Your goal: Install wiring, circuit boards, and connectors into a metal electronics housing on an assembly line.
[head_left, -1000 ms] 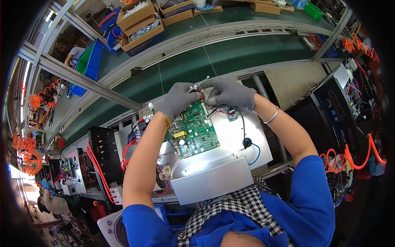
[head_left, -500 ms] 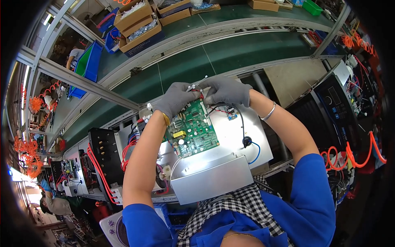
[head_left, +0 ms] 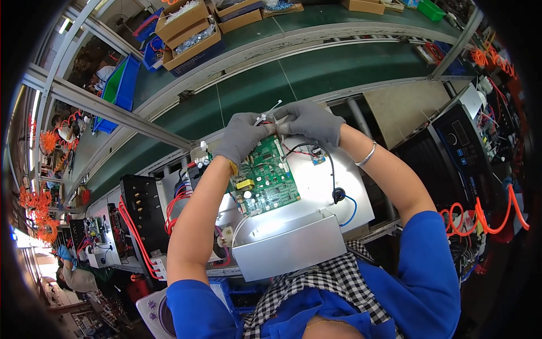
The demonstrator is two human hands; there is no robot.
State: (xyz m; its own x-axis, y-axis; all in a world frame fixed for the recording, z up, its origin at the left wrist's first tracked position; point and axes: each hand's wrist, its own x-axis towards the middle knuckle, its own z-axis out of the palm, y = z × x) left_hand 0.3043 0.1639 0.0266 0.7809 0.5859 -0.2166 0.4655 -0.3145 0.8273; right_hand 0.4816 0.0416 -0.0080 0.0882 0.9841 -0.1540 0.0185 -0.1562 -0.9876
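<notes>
Both my hands wear grey gloves and meet at the far edge of a green circuit board (head_left: 271,189). The board lies on a silver metal chassis (head_left: 316,189). My left hand (head_left: 243,137) is closed in a pinch at red and dark wires (head_left: 267,122), beside a white cable tie (head_left: 275,107) whose tail sticks up past the fingers. Opposite it, my right hand (head_left: 314,122) is also closed, fingertips pressed at the same wires. The gloves hide the exact grip. A black cable (head_left: 332,164) curves from near my right hand to a round black fitting (head_left: 339,195).
Left of the chassis stands a black panel (head_left: 141,212) with red wires. A black appliance with a control panel (head_left: 460,141) is at the right, near coiled orange hoses (head_left: 485,217). Cardboard boxes (head_left: 195,48) and a blue bin (head_left: 121,85) sit beyond the green conveyor (head_left: 254,93).
My fingers have drawn slightly closer together at the wires. The cable tie's tail has shifted a little left and up. The chassis has barely moved.
</notes>
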